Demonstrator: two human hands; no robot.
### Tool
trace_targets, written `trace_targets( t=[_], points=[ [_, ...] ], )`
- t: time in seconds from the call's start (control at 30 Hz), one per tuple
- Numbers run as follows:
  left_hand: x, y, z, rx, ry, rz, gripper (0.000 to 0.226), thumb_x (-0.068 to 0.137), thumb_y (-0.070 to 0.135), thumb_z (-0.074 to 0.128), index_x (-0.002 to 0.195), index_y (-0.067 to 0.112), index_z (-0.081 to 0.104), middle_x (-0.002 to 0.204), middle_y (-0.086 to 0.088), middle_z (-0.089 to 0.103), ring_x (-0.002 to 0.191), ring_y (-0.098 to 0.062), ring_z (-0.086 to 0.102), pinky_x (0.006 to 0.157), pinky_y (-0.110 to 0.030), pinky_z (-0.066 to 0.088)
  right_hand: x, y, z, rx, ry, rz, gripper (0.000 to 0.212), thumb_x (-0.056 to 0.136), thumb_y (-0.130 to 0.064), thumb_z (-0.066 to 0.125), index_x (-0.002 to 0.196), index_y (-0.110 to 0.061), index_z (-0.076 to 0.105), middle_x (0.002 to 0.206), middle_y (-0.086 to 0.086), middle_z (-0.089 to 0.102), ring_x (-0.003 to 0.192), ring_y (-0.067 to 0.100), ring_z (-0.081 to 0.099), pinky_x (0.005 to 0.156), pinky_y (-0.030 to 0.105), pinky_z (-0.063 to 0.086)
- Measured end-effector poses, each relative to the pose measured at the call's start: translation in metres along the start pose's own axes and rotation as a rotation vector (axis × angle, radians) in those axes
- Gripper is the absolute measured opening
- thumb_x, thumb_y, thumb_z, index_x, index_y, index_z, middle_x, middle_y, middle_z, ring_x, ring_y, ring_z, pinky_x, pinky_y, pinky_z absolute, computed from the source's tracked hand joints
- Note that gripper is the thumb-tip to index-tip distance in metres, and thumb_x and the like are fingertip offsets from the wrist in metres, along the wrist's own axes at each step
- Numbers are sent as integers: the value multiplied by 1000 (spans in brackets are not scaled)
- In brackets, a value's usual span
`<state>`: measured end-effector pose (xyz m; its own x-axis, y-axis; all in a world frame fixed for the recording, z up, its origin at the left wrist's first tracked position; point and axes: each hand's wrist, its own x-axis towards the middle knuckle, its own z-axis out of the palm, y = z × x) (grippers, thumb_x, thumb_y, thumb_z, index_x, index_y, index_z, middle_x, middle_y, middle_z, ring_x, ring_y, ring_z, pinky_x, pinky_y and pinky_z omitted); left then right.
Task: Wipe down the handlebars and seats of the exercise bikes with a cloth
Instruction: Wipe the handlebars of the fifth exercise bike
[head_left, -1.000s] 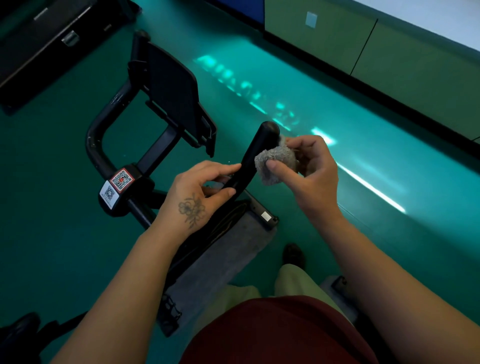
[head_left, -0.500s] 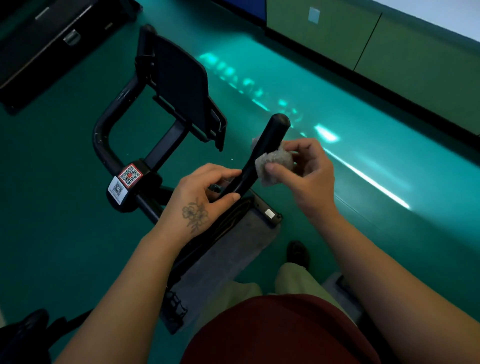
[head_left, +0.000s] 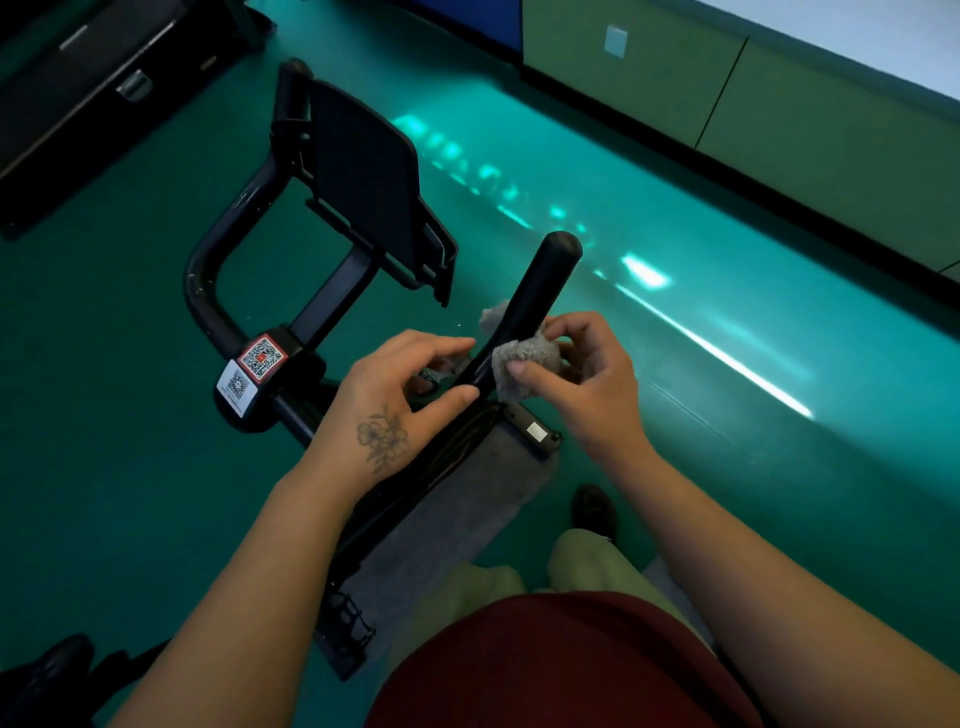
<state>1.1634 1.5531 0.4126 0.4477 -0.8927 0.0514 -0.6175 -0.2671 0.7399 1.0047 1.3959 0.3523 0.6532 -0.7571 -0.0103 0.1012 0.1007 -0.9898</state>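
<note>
A black exercise bike stands below me. Its right handlebar grip (head_left: 540, 291) points up and away, rounded end free. My right hand (head_left: 582, 384) pinches a small grey cloth (head_left: 524, 358) wrapped around the lower part of that grip; a corner of cloth shows on the grip's far side. My left hand (head_left: 400, 405), with a flower tattoo, grips the base of the same bar between fingers and thumb. The left handlebar loop (head_left: 208, 270) curves round at the left. A black console tray (head_left: 363, 171) sits between the bars.
Two QR stickers (head_left: 254, 364) mark the handlebar clamp. A grey mat (head_left: 457, 509) lies under the bike on the green floor. A black treadmill deck (head_left: 78, 93) is at the top left, a green wall (head_left: 779, 119) at the right. My shoe (head_left: 592, 509) is beside the mat.
My right hand has slid the cloth down the grip, from near its top end toward the base. More of the bare grip now shows above the cloth. My left hand has stayed put.
</note>
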Motion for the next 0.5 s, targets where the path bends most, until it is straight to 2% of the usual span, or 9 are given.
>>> trace_targets(
  t=[0.07,0.17,0.23,0.3,0.4,0.5],
  points=[
    [-5,-9,-14,83,95,27,34,96,33,77,129,23,73,121,11,70,116,-12,66,94,-36,57,2,-3,-4,-16,8,1,38,77,-12,90,98,-19,59,105,-12,71,90,16,66,77,38,54],
    [-13,-32,-44,242,206,-9,32,97,36,76,125,22,74,121,8,70,118,-13,63,101,-44,53,11,-14,-12,14,53,-21,38,76,-10,88,99,-19,58,104,-10,71,87,13,64,75,31,54],
    [-18,-49,-61,355,221,-29,35,96,42,77,126,24,73,122,7,68,120,-16,58,106,-45,48,18,-21,-15,39,70,-53,39,78,-4,86,100,-19,57,106,-12,70,86,10,64,74,26,53],
    [-21,-65,-71,430,209,-10,38,94,46,76,126,25,73,124,7,67,123,-20,55,109,-49,44,22,-23,-14,51,70,-66,40,79,-1,85,100,-18,56,110,-4,68,87,12,63,75,26,53],
    [-22,-78,-74,408,201,-13,41,90,49,76,125,28,73,128,10,68,127,-20,54,113,-56,39,17,-18,-7,58,70,-53,38,80,-3,85,101,-18,56,107,-3,64,85,13,62,71,28,53],
    [-24,-83,-65,414,202,18,41,88,51,77,122,28,75,127,12,69,130,-18,56,118,-53,31,2,-4,3,19,62,-23,38,78,-9,87,100,-19,58,103,-6,64,84,14,61,71,31,52]
  ],
)
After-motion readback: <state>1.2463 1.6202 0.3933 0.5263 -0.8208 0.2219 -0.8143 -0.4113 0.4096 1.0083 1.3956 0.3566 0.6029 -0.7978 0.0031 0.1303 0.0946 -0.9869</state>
